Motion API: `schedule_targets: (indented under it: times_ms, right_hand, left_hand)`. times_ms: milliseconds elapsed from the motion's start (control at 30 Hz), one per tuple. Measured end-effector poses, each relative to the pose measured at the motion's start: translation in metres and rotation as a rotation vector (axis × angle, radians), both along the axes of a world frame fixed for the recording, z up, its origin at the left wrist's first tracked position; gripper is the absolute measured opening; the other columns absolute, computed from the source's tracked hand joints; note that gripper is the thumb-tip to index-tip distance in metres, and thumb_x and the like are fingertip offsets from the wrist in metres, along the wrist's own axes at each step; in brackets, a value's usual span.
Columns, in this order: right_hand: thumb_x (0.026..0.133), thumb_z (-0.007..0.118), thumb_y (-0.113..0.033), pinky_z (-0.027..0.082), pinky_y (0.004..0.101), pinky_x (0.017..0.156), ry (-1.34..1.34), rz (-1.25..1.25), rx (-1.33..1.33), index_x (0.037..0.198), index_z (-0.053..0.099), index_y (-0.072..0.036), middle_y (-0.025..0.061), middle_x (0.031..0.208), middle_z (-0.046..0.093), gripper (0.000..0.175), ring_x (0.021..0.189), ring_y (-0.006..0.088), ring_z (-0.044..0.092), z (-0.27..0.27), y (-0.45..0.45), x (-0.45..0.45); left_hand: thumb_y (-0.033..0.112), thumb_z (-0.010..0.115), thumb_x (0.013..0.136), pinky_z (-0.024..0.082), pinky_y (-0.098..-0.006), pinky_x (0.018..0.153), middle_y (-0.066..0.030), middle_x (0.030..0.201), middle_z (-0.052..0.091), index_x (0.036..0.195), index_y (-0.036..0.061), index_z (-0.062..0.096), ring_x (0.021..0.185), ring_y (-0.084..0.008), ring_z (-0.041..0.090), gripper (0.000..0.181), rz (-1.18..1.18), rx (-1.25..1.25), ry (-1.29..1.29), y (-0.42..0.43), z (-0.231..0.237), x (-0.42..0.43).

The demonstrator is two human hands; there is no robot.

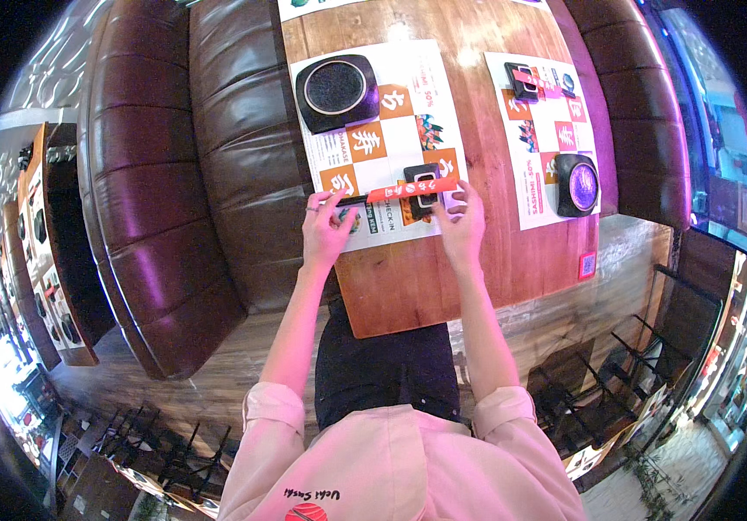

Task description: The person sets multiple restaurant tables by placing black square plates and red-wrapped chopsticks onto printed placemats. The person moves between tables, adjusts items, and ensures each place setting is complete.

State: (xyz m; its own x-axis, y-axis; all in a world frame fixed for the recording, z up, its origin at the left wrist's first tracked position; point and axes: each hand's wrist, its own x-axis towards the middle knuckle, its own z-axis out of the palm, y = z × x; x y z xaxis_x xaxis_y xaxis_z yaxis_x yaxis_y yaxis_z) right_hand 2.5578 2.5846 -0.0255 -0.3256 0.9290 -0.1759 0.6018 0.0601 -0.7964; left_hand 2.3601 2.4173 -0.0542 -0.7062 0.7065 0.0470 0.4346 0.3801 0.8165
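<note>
Chopsticks in a red paper sleeve lie crosswise over a small black dish on a printed paper placemat. The fingers of my left hand are on the bare dark end of the chopsticks. At the sleeve's other end is my right hand, its thumb beside the small dish and its fingers at the sleeve's tip. Whether the chopsticks rest on the dish or are slightly raised, I cannot tell. A black square plate with a round centre sits at the placemat's far left corner.
Across the wooden table, a second placemat holds a black plate and a small dish with a red-sleeved set. Brown padded benches flank the table. A square code sticker is near the right edge.
</note>
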Motion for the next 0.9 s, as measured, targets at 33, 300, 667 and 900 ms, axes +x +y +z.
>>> schedule_targets:
  times_ms: [33,300,667,900]
  right_hand:
    - [0.081,0.083,-0.011,0.053,0.0374,0.089,-0.044,0.022,0.061,0.145,0.045,-0.002,0.0158,0.119,0.059,0.075,0.105,0.0263,0.062,-0.001,-0.008,-0.002]
    - [0.087,0.08,-0.017,0.052,0.0363,0.082,0.064,-0.195,0.109,0.142,0.052,-0.002,0.0138,0.115,0.062,0.064,0.096,0.0229,0.062,-0.008,-0.018,-0.008]
    - [0.094,0.071,-0.015,0.054,0.0378,0.079,0.055,-0.175,0.104,0.107,0.077,-0.004,0.0143,0.1,0.075,0.019,0.087,0.026,0.07,-0.004,0.021,-0.019]
    - [0.093,0.072,-0.014,0.054,0.0379,0.08,0.048,-0.173,0.099,0.107,0.078,-0.005,0.0136,0.099,0.075,0.018,0.086,0.0258,0.07,-0.006,0.022,-0.02]
  left_hand:
    - [0.01,0.083,0.083,0.049,-0.0253,0.06,-0.0048,0.106,0.06,0.124,0.0101,0.072,0.061,-0.0095,0.054,0.043,0.008,-0.014,0.025,-0.005,0.001,-0.003]
    - [0.006,0.075,0.088,0.053,-0.0292,0.067,-0.0062,0.098,0.066,0.114,0.0059,0.074,0.074,-0.0161,0.064,0.026,-0.094,-0.089,0.11,-0.023,0.0,-0.03]
    - [0.014,0.078,0.086,0.055,-0.0372,0.077,-0.0085,0.093,0.067,0.103,0.0076,0.078,0.088,-0.0268,0.066,0.018,-0.198,-0.129,0.301,-0.021,0.002,-0.042]
    - [0.016,0.079,0.084,0.056,-0.0377,0.076,-0.0059,0.089,0.065,0.101,0.0103,0.079,0.088,-0.0251,0.064,0.017,-0.264,-0.147,0.391,-0.022,0.002,-0.047]
